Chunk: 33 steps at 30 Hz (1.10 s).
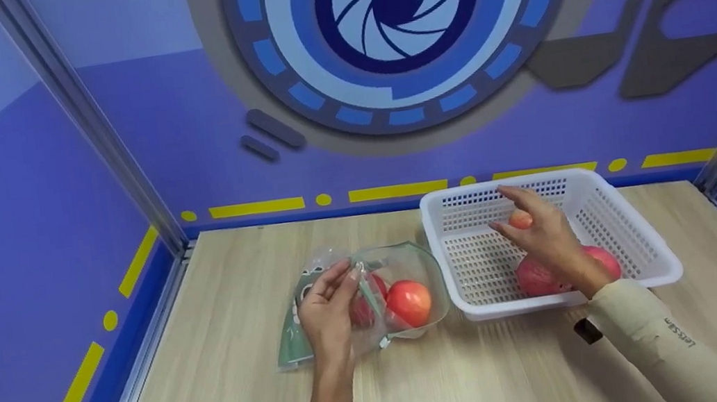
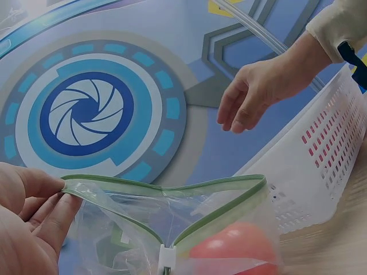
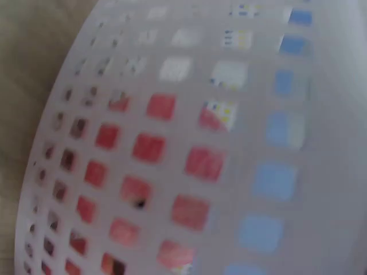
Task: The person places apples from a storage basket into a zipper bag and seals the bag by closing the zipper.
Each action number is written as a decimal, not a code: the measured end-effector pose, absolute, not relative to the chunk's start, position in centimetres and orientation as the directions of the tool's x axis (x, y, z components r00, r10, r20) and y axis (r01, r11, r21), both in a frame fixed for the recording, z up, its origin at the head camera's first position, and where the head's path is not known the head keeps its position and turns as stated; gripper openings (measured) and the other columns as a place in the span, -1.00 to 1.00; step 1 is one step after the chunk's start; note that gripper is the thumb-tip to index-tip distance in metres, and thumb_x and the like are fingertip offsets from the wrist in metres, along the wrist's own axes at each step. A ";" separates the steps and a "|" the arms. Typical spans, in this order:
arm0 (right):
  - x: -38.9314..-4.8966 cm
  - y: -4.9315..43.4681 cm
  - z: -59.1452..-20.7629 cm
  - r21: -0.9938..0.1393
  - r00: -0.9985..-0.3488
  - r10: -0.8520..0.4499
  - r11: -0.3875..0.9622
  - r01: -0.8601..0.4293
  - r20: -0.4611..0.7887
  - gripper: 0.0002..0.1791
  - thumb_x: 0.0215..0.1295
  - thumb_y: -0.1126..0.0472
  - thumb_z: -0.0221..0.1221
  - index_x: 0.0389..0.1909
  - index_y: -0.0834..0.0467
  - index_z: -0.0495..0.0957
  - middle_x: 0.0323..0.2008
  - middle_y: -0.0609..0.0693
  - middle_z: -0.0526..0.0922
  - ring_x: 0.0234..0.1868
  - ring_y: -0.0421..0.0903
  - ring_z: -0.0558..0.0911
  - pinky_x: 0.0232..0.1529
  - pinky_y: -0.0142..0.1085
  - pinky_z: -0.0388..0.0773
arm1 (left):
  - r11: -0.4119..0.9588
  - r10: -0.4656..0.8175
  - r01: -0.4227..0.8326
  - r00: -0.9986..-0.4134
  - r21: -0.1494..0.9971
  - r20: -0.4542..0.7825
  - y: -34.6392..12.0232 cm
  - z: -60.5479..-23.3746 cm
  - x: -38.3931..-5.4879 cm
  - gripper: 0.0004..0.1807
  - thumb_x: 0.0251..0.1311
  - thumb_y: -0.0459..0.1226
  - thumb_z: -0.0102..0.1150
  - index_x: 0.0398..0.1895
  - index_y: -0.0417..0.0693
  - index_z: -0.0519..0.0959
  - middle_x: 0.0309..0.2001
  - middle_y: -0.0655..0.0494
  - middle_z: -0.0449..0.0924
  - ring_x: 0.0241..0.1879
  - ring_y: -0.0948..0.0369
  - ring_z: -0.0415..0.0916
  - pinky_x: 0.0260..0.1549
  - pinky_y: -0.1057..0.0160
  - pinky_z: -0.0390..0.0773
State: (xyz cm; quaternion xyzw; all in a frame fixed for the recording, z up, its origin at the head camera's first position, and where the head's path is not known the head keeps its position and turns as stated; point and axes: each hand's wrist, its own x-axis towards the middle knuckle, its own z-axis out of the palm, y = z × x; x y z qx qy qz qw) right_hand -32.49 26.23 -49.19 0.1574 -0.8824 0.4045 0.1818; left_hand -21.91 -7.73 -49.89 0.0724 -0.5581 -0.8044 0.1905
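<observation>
My left hand pinches the green-edged mouth of a clear zip bag between thumb and fingers. The mouth gapes, with a white slider at its near side. Inside the bag lies a shiny red apple, with another red fruit beside it, partly behind the hand. Over the white basket hovers my right hand, thumb and fingers apart and holding nothing. A small orange-red fruit shows between them in the head view. Pinkish-red fruits lie under the right wrist, partly covered.
The perforated wall of the basket fills the right wrist view, red showing through its holes. Basket and bag stand side by side on a wooden table. Blue printed panels enclose it at the back and sides, with metal posts at the corners.
</observation>
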 end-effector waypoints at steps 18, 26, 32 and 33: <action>-34.6 29.8 -51.0 -0.633 -0.901 -0.088 0.683 -0.365 0.425 -0.33 0.39 0.31 0.41 0.44 0.39 0.41 0.36 0.38 0.48 0.33 0.41 0.49 0.33 0.28 0.42 | -0.287 -0.374 0.226 -0.921 0.931 0.108 -7.8 -49.9 -21.9 -0.75 0.35 -0.44 0.38 0.06 -0.28 0.74 -0.06 -0.13 0.76 -0.07 0.07 0.71 -0.04 0.23 0.73; -35.0 30.6 -51.1 -0.628 -0.929 -0.071 0.718 -0.300 0.362 -0.29 0.41 0.31 0.39 0.48 0.43 0.34 0.39 0.44 0.42 0.43 0.42 0.37 0.41 0.34 0.28 | -0.287 -0.375 0.227 -0.921 0.931 0.108 -7.7 -49.8 -21.9 -0.76 0.35 -0.44 0.38 0.05 -0.28 0.74 -0.07 -0.12 0.76 -0.07 0.07 0.71 -0.04 0.23 0.73; -35.0 31.3 -51.3 -0.669 -0.968 -0.017 0.719 -0.186 0.251 -0.24 0.47 0.25 0.34 0.54 0.42 0.24 0.44 0.46 0.34 0.50 0.42 0.27 0.46 0.34 0.20 | -0.282 -0.379 0.222 -0.920 0.934 0.104 -7.7 -49.8 -21.9 -0.75 0.35 -0.44 0.38 0.06 -0.28 0.74 -0.07 -0.12 0.76 -0.08 0.09 0.71 -0.04 0.24 0.73; -35.0 31.4 -51.3 -0.671 -0.971 -0.009 0.721 -0.172 0.239 -0.23 0.48 0.23 0.34 0.54 0.42 0.23 0.44 0.46 0.34 0.50 0.42 0.27 0.46 0.33 0.20 | -0.283 -0.379 0.223 -0.919 0.933 0.104 -7.7 -49.9 -21.9 -0.75 0.35 -0.44 0.38 0.06 -0.29 0.74 -0.07 -0.12 0.76 -0.09 0.09 0.71 -0.05 0.25 0.73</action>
